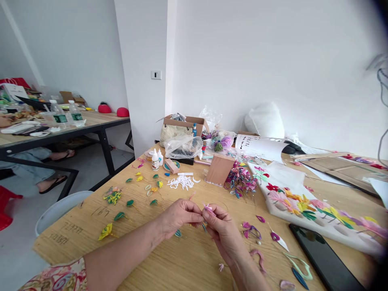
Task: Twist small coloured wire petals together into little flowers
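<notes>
My two hands meet over the wooden table (145, 258). Between the thumb and forefinger of my right hand (221, 224) is a small pink thread piece (208, 208), its top showing above the fingertips. My left hand (185, 215) is closed in a pinch right against it; what lies between those fingertips is hidden. A thin wire or thread curves out behind my right hand. Small thread-wrapped leaves, such as a green leaf (119, 216), and a yellow flower (106, 231) lie left of my left arm. Purple loops (251, 231) lie right of my right hand.
White paper strips (182, 182), a glue bottle (155, 161) and a wooden block (220, 170) stand beyond my hands. A foam board (321, 228) with colourful flowers and a black phone (324, 258) are at right. Another person's feet (53, 184) show under the far table (100, 123).
</notes>
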Available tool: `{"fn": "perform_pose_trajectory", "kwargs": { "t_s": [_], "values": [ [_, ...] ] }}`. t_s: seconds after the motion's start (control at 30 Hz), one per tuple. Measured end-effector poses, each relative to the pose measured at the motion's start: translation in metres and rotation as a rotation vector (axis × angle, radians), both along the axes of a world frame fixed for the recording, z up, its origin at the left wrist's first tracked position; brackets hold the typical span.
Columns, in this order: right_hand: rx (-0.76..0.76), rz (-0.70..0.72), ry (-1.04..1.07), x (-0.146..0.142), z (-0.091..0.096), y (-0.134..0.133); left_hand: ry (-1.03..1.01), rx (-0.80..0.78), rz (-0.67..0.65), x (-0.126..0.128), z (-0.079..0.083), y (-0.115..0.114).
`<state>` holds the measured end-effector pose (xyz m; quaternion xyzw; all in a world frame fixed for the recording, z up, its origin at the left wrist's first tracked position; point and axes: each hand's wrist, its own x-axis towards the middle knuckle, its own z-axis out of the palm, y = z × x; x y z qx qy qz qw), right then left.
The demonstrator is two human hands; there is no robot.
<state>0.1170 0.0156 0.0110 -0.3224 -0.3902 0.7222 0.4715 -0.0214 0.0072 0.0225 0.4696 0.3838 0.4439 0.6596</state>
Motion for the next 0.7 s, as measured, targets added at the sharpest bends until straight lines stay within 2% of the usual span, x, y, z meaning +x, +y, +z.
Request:
{"fn": "perform_pose_trajectory", "kwargs": {
  "t_s": [0.17, 0.37, 0.7],
  "values": [
    [0.002, 0.050, 0.142, -0.002, -0.002, 0.000, -0.151, -0.061, 0.021, 0.003, -0.004, -0.002],
    [-0.019, 0.077, 0.244, -0.005, -0.006, -0.001, -0.168, -0.043, 0.090, 0.005, -0.007, -0.003],
    [0.022, -0.009, 0.110, -0.012, 0.002, -0.007, -0.145, 0.001, 0.116, 0.007, -0.009, -0.005]
  ]
}}
